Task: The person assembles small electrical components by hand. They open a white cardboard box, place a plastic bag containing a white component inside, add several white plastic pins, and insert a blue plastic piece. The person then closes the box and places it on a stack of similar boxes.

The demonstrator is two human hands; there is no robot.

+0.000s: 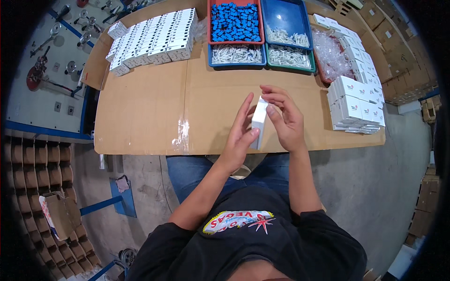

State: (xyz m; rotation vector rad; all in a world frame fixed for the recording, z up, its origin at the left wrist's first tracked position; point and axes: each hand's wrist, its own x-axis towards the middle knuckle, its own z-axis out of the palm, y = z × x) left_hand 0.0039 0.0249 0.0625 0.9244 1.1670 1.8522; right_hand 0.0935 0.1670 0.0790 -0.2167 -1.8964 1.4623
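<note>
Above the near edge of the cardboard-covered table, a small white box [259, 116] is held tilted between my two hands, its narrow side toward me. My left hand [238, 143] grips its lower left part, with the thumb pressed against the near side. On the other side, my right hand [288, 124] curls its fingers over the upper end and sets its thumb near the top edge. Whether a flap stands open there is too small to tell.
Rows of white boxes [157, 40] stand at the far left; more are stacked [356, 105] at the right. Trays at the back hold blue parts [236, 22] and white plug-like pieces [236, 54]. Clear plastic bags [333, 54] fill a red tray beside the right-hand boxes.
</note>
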